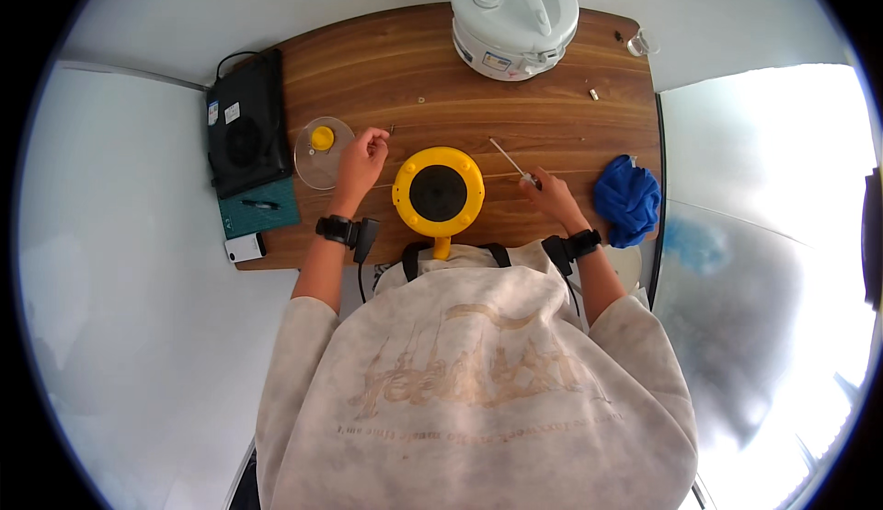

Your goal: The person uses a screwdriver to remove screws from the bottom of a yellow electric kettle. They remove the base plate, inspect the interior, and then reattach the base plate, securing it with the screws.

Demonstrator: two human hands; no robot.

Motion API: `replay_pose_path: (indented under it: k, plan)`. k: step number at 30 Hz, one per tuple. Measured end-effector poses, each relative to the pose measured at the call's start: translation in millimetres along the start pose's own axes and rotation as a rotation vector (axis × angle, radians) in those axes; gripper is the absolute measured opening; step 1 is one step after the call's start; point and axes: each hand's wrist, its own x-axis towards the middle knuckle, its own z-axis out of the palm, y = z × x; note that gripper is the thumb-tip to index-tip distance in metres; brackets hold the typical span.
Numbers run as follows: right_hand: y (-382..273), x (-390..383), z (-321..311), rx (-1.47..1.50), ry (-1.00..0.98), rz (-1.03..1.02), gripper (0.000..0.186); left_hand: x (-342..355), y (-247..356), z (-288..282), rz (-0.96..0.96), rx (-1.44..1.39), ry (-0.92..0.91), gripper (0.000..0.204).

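Observation:
A round yellow device with a black centre disc and a short handle toward me lies in front of me. My right hand is closed on a screwdriver at its right, the shaft angled up and leftward. My left hand is at the device's upper left, fingers curled together; whether they hold anything is too small to tell. A tiny metal piece lies by those fingertips. Left of that hand sits a clear round dish with a yellow cap and a small ring in it.
A white lidded appliance stands at the back. A glass, small metal cylinder and blue cloth are at right. A black flat device, green mat, pen and white phone are at left.

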Motion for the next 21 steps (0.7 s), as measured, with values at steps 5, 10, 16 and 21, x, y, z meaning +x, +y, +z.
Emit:
replay_pose_path:
  k: [5,10,16,21]
  plan:
    - [-48.0,-24.2,-18.8,-0.201,0.111,-0.143,0.029,-51.0,57.9,0.5,0.188,0.302,-0.179,0.036]
    - [-102.4,-66.6,-52.7,-0.241,0.128,-0.214,0.024,-67.0,76.4,7.9,0.225,0.459,-0.28,0.073]
    - [-132.0,-90.3,-65.8,-0.263,0.007,-0.397,0.027,-65.9,79.0,17.5,0.181,0.464,-0.412,0.104]
    - [-134.6,-86.2,-65.6,-0.399,-0.02,-0.49,0.031,-64.8,76.6,17.5,0.18,0.441,-0.447,0.111]
